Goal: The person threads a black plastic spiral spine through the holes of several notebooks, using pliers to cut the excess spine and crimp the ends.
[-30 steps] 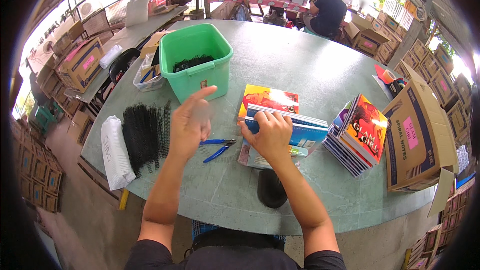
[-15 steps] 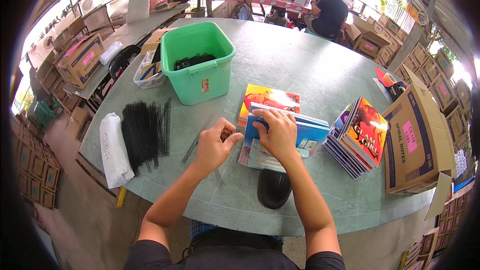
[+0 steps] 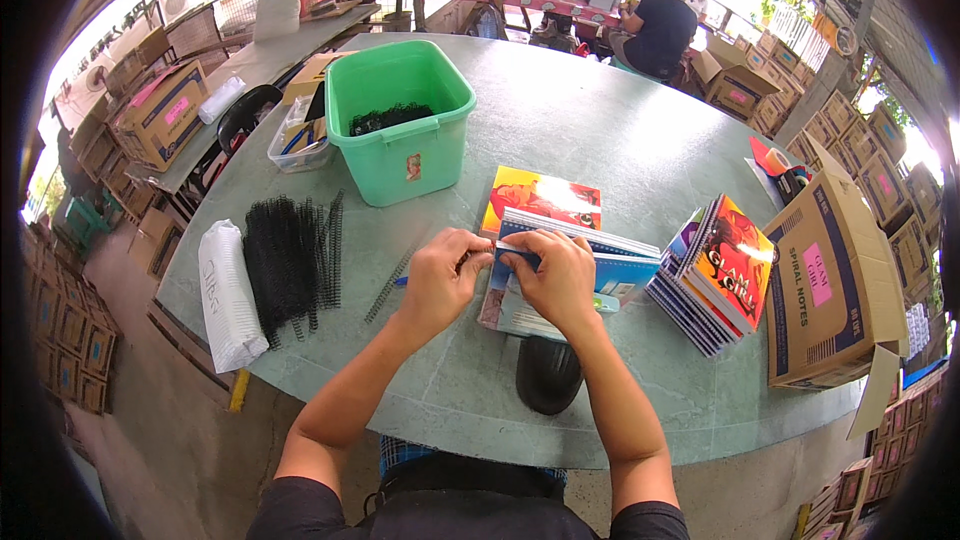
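From my end, the largest thing in view is the grey-green table (image 3: 440, 405), its edge bowed by the lens. A cardboard carton (image 3: 800, 335) leans at its right side; a green bin (image 3: 410, 175) stands toward the far left. Next in size come a slanting stack of notebooks (image 3: 725, 260) near the carton and a bundle of black coils (image 3: 288, 270) at the left.

The blue-covered notebook (image 3: 622, 275) is right in front of the person, between the coils and the stack, tipped up over other books. My worry is its footing: if the right hand (image 3: 555, 275) eases off, I judge it could slide or its sheets could fan, putting the holes out of line. Pushing hard from the left end could skew it too, or bend an edge. It looks neat for now: cover flat and clean, a row of small pale holes along the upper edge.

I see the right hand's fingers bent over that edge, thumb near the left end, holding the book firmly. The left hand (image 3: 443, 275) has its fingers curled, tips close to that same end; whether they pinch anything I cannot tell. Beside it shows a loose coil (image 3: 385, 295), thin and blurred toward its upper end.
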`<action>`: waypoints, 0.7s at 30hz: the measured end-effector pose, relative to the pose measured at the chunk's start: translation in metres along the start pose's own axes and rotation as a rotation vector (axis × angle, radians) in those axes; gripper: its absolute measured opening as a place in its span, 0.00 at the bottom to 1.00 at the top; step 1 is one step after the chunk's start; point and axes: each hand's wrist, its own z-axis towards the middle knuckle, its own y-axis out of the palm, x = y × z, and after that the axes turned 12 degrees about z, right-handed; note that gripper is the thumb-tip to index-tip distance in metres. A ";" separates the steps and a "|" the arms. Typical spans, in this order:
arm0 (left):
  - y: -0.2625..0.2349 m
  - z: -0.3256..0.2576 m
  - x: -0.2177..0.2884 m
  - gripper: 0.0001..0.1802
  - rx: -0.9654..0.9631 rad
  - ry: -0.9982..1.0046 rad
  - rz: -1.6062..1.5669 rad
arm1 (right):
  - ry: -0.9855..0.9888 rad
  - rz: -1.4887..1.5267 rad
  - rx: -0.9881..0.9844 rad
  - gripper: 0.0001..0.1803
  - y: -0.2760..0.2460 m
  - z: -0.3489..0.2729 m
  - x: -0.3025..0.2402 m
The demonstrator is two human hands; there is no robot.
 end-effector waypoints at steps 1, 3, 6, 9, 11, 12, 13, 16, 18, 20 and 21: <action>0.000 -0.001 0.000 0.08 0.006 -0.005 0.005 | -0.016 0.007 0.004 0.10 0.001 0.000 -0.001; -0.001 0.003 0.008 0.07 0.016 -0.017 0.005 | -0.043 0.013 0.009 0.09 0.001 -0.001 -0.002; -0.024 0.008 -0.028 0.10 -0.518 -0.062 -0.013 | -0.108 -0.033 -0.069 0.09 -0.001 -0.005 0.000; -0.025 0.013 -0.011 0.08 -0.229 0.037 0.061 | -0.179 -0.059 -0.034 0.10 0.004 -0.001 -0.001; -0.028 0.014 -0.006 0.08 -0.274 -0.071 -0.011 | -0.151 -0.043 -0.026 0.10 0.006 0.000 0.000; -0.028 0.015 -0.006 0.08 -0.294 -0.123 -0.047 | -0.135 -0.027 -0.042 0.10 0.004 -0.001 0.001; -0.028 0.014 -0.011 0.08 -0.308 -0.079 -0.037 | -0.118 -0.012 -0.059 0.10 0.003 -0.002 0.003; -0.031 0.010 -0.024 0.08 -0.455 -0.116 -0.031 | -0.105 0.020 -0.080 0.11 0.001 -0.001 -0.002; -0.035 0.019 -0.019 0.08 -0.649 -0.342 -0.079 | -0.140 0.022 -0.050 0.11 0.002 -0.001 -0.001; -0.037 0.025 -0.028 0.10 -0.813 -0.575 -0.352 | -0.167 0.019 -0.037 0.11 0.001 -0.002 0.000; -0.038 0.026 -0.031 0.11 -0.890 -0.692 -0.492 | -0.177 0.014 -0.040 0.12 0.000 -0.002 0.000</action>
